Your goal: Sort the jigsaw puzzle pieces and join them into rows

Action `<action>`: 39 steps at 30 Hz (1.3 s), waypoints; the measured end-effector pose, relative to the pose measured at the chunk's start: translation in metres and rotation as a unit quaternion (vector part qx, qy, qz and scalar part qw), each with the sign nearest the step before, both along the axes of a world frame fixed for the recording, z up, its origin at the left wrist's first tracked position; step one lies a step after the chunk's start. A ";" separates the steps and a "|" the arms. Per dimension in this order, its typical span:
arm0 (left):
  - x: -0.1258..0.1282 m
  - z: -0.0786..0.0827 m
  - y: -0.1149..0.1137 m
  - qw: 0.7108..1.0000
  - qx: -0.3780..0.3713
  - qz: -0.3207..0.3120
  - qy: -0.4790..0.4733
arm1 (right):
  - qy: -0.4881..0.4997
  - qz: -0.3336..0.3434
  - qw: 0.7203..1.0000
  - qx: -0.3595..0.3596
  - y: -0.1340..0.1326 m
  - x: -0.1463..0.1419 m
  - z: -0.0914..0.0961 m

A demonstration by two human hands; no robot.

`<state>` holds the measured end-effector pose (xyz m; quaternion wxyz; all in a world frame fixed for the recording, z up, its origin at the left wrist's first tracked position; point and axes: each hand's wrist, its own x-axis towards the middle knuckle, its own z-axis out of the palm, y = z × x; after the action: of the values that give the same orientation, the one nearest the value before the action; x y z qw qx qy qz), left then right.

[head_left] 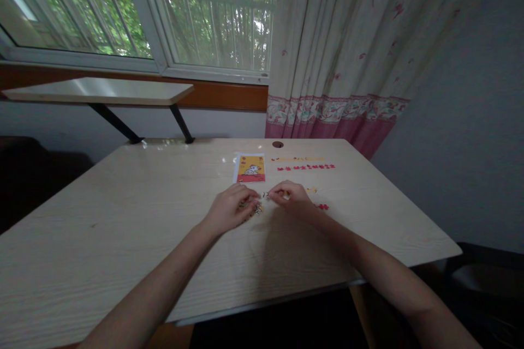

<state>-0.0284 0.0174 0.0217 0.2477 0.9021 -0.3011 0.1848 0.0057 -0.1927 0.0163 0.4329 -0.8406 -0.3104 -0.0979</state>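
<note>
Over the middle of the table, my left hand [231, 208] is curled, its thumb and index finger bent toward a small pale jigsaw piece [262, 195] at their tips. Facing it closely, my right hand [291, 196] pinches another small piece [267, 194], mostly covered by the fingers. A few white and yellow jigsaw pieces [258, 209] lie below the left fingertips, partly hidden by that hand. Just beyond the hands is a picture card [251, 168] with a white animal on yellow and red. Red pieces [323, 207] and yellow pieces [311, 190] show past my right hand.
Toward the back right lie a row of yellow pieces [303, 159] and a row of red pieces [307, 167]. The wooden table [143, 218] has a round cable hole [278, 144] and a raised shelf [110, 91] at its back left. A curtain [327, 65] hangs behind.
</note>
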 end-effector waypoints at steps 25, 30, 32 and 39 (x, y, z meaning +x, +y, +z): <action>-0.005 0.005 -0.006 0.991 -0.109 -0.005 -0.081 | 0.023 -0.013 0.997 0.072 0.007 -0.012 0.002; -0.006 0.005 -0.007 0.991 -0.109 -0.008 -0.071 | -0.118 0.013 0.992 0.032 0.003 -0.009 0.003; -0.006 0.004 -0.007 0.992 -0.107 -0.011 -0.068 | -0.150 0.011 0.988 0.026 0.004 -0.010 0.002; -0.003 0.000 -0.002 0.992 -0.100 -0.008 -0.073 | -0.254 -0.017 0.967 -0.032 -0.009 -0.006 0.011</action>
<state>-0.0310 0.0152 0.0217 0.3153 0.8546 -0.3058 0.2770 0.0001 -0.2018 0.0271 0.3113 -0.8067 -0.3986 -0.3058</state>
